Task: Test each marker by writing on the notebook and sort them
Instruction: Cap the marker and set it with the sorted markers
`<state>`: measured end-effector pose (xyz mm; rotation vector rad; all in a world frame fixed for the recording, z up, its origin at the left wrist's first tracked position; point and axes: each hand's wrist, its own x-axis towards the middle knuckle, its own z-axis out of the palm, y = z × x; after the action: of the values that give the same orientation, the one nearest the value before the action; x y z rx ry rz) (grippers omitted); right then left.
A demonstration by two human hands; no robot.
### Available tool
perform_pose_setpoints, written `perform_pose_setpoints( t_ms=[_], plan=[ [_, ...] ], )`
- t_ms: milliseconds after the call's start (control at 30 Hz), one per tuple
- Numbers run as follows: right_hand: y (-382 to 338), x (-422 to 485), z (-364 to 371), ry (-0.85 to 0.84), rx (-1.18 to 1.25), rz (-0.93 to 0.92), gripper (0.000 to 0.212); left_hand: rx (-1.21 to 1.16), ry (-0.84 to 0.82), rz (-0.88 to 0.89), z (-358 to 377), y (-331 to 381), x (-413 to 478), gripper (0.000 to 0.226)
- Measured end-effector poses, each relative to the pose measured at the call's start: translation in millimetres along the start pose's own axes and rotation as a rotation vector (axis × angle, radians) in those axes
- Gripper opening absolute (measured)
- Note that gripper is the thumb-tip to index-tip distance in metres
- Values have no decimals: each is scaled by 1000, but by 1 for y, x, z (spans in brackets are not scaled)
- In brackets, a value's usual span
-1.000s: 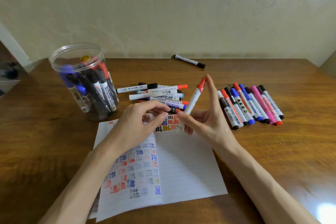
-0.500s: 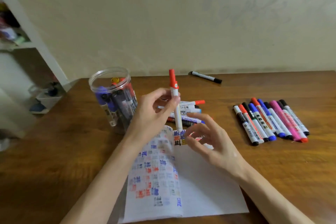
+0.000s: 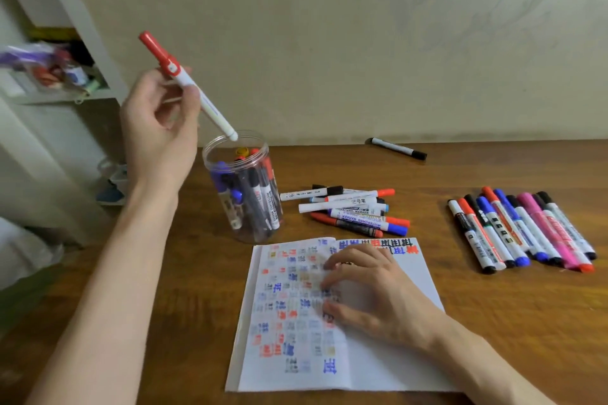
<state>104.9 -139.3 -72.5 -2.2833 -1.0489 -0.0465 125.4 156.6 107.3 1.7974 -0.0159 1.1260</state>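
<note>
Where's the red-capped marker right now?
Head view, upper left: the left hand holds the red-capped marker tilted, its white end just over the rim of the clear jar.

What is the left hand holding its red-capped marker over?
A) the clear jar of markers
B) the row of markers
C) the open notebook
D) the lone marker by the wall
A: the left hand holds the red-capped marker tilted, lower end at the rim of the clear jar.

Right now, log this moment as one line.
left hand: grips red-capped marker, lower end at jar rim | right hand: rests on notebook | step: sorting, marker not yet released
</note>
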Motion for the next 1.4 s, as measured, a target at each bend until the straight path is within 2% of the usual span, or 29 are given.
perform_pose_setpoints(
  t_ms=[233, 333, 367, 500, 600, 734, 934, 1067, 1134, 1234, 1400],
  plan=[
    [0, 0, 1, 18, 32, 5, 32, 398, -128, -99, -2, -25, -9, 17],
    [0, 1, 1, 21, 36, 3, 32, 443, -152, -85, 1, -34, -14, 15],
    [1, 1, 2, 22, 37, 3, 32, 449, -157, -77, 1, -37, -14, 18],
    [1, 1, 2, 27, 43, 3, 32, 428, -161, -42, 3, -37, -16, 58],
    [1, 0, 2, 34, 50, 1, 30, 445, -155, 24, 5, -38, -17, 68],
    [1, 0, 1, 21, 52, 10, 31, 472, -167, 61, 5, -42, -15, 59],
    [1, -1, 1, 13, 52, 17, 32, 462, -212, -23, 0, -45, -12, 51],
    [1, 0, 1, 10, 52, 18, 32, 516, -148, 21, -1, -56, -6, 23],
    [1, 0, 1, 11, 54, 16, 32, 510, -151, 9, -1, -60, -3, 16],
    [0, 0, 1, 23, 61, 16, 31, 455, -180, -4, -3, -57, -1, 30],
    [0, 0, 0, 9, 65, 22, 33, 478, -373, 85, -2, -55, -3, 39]
  ],
)
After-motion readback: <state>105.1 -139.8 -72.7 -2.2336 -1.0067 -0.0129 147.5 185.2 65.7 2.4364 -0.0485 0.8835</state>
